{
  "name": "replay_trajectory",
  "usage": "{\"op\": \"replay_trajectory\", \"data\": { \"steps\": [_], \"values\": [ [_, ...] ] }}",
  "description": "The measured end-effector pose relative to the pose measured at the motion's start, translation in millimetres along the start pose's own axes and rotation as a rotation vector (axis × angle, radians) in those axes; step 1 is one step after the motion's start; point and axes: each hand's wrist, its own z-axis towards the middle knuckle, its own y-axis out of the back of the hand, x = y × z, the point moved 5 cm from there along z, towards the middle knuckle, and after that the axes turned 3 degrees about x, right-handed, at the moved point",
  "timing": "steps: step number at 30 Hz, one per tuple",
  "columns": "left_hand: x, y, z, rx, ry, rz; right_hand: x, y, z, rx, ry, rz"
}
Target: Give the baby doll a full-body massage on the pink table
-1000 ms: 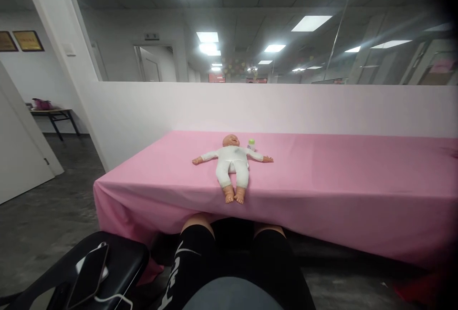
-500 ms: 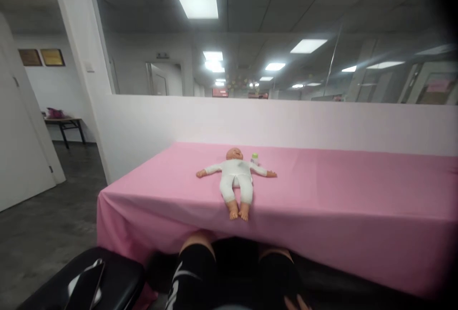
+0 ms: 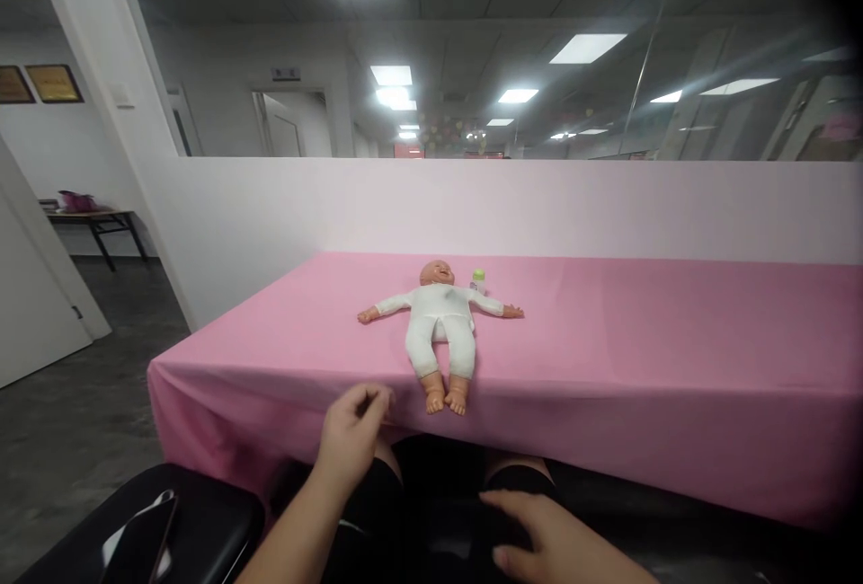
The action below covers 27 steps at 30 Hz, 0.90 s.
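A baby doll (image 3: 441, 310) in a white suit lies on its back on the pink-covered table, arms spread and feet at the front edge. By its head, near one arm, stands a small bottle with a green cap (image 3: 478, 280). My left hand (image 3: 351, 436) is over the table's front edge, left of the doll's feet and apart from them. Its fingers are loosely curled with a gap inside the thumb, and nothing shows in it; the fingertips are blurred. Low above my lap is my right hand (image 3: 536, 530), thumb and fingers apart, holding nothing.
The pink tablecloth (image 3: 661, 323) drapes over the front edge. At lower left a black stool (image 3: 209, 512) carries a phone (image 3: 145, 539) on something white. A low white wall (image 3: 573, 207) with glass above stands behind the table; a doorway is at the left.
My left hand has come into view and forward to the table's edge. My right hand has risen from the bottom of the view over my lap. The doll and bottle have stayed in place.
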Motion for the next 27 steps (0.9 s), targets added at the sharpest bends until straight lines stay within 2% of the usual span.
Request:
{"op": "replay_trajectory", "data": {
  "steps": [2,3,6,10,12,14,17,21,27],
  "values": [
    [-25,-0.5,47,-0.107,-0.073,-0.12,26,21,18,-0.059,0.054,0.09],
    [-36,-3.4,69,-0.122,-0.112,-0.179,36,36,30,-0.13,0.101,0.147],
    [-54,-13.8,129,-0.132,-0.125,-0.312,52,91,70,-0.45,0.274,0.356],
    [-37,-25.8,193,-0.123,0.1,-0.35,53,160,131,-0.658,0.37,0.463],
    [-22,-30.7,221,-0.12,0.169,-0.271,52,188,164,-0.693,0.361,0.454],
    [-7,-36.1,249,-0.128,0.167,-0.187,51,211,198,-0.701,0.329,0.442],
    [12,-48.4,287,-0.155,0.164,-0.074,50,234,252,-0.659,0.265,0.384],
    [29,-76.0,328,-0.148,0.199,-0.02,52,251,318,-0.717,0.155,0.358],
    [42,-126.5,384,-0.02,0.217,-0.04,47,265,396,-0.776,0.06,0.347]
  ]
}}
